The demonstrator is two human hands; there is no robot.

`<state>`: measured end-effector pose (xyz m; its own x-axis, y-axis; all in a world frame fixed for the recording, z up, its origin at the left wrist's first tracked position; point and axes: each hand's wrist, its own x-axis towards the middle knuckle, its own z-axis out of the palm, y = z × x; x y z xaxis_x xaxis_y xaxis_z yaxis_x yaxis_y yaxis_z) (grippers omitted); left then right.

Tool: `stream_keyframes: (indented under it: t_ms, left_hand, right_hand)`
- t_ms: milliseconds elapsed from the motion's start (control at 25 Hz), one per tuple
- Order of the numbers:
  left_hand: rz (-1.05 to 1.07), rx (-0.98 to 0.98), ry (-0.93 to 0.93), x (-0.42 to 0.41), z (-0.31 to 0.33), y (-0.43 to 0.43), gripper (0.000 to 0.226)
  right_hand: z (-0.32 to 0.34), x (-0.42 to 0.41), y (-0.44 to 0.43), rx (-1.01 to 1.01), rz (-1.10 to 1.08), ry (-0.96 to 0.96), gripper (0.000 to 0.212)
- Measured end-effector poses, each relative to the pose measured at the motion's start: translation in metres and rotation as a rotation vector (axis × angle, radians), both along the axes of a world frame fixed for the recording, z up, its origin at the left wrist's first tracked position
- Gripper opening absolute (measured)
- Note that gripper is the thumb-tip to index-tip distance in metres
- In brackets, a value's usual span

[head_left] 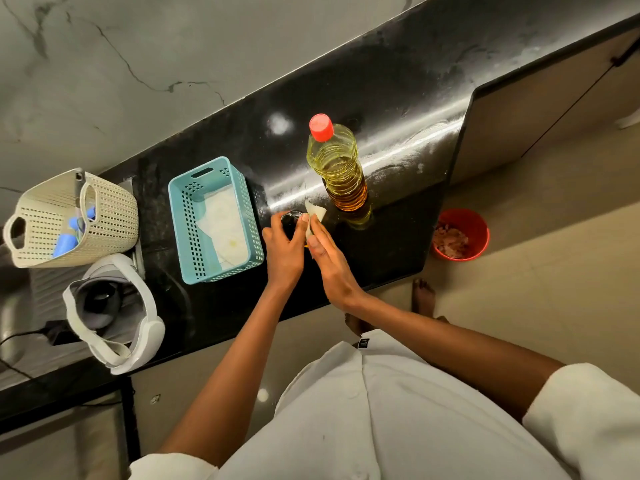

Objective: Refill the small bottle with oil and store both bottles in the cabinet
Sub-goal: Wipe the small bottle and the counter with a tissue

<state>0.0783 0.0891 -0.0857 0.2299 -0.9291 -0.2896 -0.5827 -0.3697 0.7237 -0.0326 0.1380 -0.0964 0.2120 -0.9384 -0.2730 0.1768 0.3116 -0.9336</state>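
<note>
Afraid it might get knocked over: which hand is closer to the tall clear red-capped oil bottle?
Right. The right hand is just beside the base of the tall clear red-capped oil bottle; the left hand is farther left, gripping the small dark bottle.

white shirt | short sleeves | buttoned front | bare feet
</note>
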Motion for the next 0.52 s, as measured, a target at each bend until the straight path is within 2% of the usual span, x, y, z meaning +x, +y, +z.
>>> stream_keyframes:
  t_ms: [80,280,360,520]
  left_hand:
    - [0.06,0.003,-0.036,-0.003,0.001,-0.002,0.045]
    - [0.15,0.073,-0.161,-0.011,0.007,-0.006,0.064]
    - [0.189,0.085,-0.142,-0.018,0.01,-0.006,0.061]
    - [0.219,0.122,-0.157,-0.025,0.012,-0.009,0.057]
  right_hand:
    - [0.004,0.005,-0.009,0.013,-0.018,-0.031,0.073]
    - [-0.005,0.004,-0.031,0.231,-0.031,0.021,0.063]
    - [-0.007,0.004,-0.021,0.232,-0.012,0.031,0.067]
    - [0.0,0.003,0.012,0.109,0.022,-0.008,0.088]
